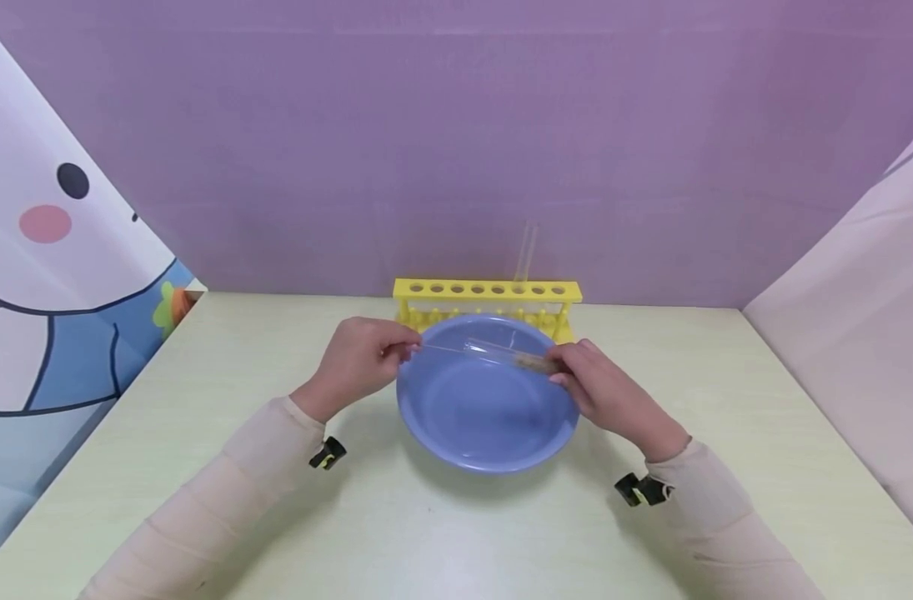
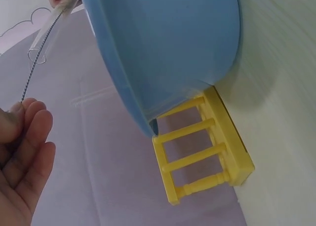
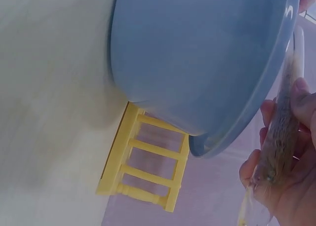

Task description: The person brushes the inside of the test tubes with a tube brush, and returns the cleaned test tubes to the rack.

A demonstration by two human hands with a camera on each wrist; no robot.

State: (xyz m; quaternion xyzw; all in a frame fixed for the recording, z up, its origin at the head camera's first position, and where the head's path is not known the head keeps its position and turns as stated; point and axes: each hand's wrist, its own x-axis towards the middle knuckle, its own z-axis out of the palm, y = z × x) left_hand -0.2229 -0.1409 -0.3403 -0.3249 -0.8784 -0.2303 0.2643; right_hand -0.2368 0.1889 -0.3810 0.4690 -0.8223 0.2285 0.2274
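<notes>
Above a blue basin (image 1: pixel 486 425), my right hand (image 1: pixel 609 396) holds a clear glass test tube (image 1: pixel 494 351) lying nearly level, its mouth toward the left. A test tube brush (image 3: pixel 282 132) is inside the tube, with its bristles deep in the part my right fingers surround. The brush's twisted wire handle (image 2: pixel 39 51) runs out through the tube's mouth. At the left rim of the basin, my left hand (image 1: pixel 360 362) pinches that wire between thumb and fingers. The end of the wire is hidden in the left hand.
Right behind the basin stands a yellow test tube rack (image 1: pixel 479 290), its lower part partly covered by the basin. Another clear test tube (image 1: pixel 527 250) rises from one of its holes. A purple backdrop (image 1: pixel 456 150) closes off the table (image 1: pixel 276 333) at the rear.
</notes>
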